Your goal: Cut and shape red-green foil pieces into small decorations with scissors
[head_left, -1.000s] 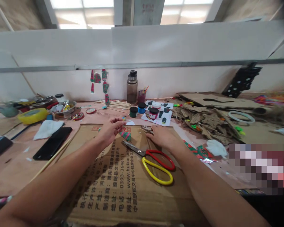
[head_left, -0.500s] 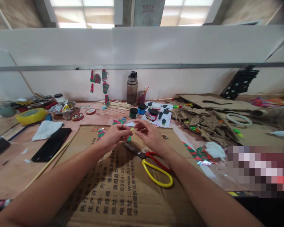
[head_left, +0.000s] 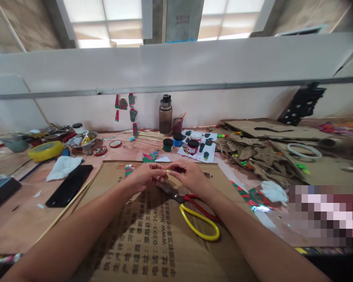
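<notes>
So the left hand (head_left: 147, 176) and right hand (head_left: 190, 179) are together, fingertips pinching a tiny yellow bit (head_left: 168, 171) above the cardboard (head_left: 191, 258). Red-green pieces (head_left: 133, 115) on the wall (head_left: 223, 102) look done; this one's midway, I reckon. Scissors (head_left: 177, 197) lie unheld.

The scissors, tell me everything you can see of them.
The scissors lie on the printed cardboard, dark metal blades pointing away from the camera and joined at a pivot. The blades look nearly closed; their far ends are hard to make out. The yellow handle, a smooth, plastic-looking loop, shows whole; the right arm hides part of the red handle. Whether the arm touches it cannot be told.
</notes>
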A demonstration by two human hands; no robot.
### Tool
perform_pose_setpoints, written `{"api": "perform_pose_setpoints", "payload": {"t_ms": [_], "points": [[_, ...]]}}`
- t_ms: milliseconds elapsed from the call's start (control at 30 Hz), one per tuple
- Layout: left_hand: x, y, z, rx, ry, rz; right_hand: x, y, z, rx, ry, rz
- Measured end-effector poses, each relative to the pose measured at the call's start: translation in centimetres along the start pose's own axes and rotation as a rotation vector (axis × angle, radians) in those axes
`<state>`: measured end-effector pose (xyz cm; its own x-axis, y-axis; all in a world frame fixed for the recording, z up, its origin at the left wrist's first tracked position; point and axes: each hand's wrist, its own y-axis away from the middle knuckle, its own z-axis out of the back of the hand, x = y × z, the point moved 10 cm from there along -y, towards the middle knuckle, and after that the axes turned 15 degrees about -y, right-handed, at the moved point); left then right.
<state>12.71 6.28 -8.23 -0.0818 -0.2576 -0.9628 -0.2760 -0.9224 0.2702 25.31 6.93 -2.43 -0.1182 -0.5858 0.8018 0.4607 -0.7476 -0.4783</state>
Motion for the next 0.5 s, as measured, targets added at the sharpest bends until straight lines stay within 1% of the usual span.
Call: {"api": "perform_pose_setpoints", "payload": {"t_ms": [67,133,200,267,333,400,433,500], "points": [[-0.1,-0.1,0.7,-0.041,-0.036,-0.011,-0.9,-0.1,0.4,-0.012,0.034,-0.047],[-0.8,-0.2,1.8,-0.104,-0.082,-0.064,-1.8,-0.1,0.8,-0.017,0.097,-0.105],[-1.9,-0.4,3.4,-0.189,-0.102,-0.142,-2.4,-0.1,1.1,-0.015,0.166,-0.149],[-2.8,-0.7,5.5,-0.284,-0.088,-0.199,-2.5,0.0,1.1,0.001,0.220,-0.178],[-3.8,-1.0,8.3,-0.391,-0.086,-0.237,-2.5,0.1,0.9,0.027,0.257,-0.219],[-4.8,-1.1,11.7,-0.499,-0.184,-0.246,-2.7,0.2,0.6,0.061,0.285,-0.274],[-5.2,-1.0,13.6,-0.562,-0.279,-0.236,-2.9,0.3,0.5,0.071,0.297,-0.300],[-6.7,0.0,17.9,-0.748,-0.609,-0.209,-3.0,0.4,0.4,0.089,0.309,-0.334]]}}
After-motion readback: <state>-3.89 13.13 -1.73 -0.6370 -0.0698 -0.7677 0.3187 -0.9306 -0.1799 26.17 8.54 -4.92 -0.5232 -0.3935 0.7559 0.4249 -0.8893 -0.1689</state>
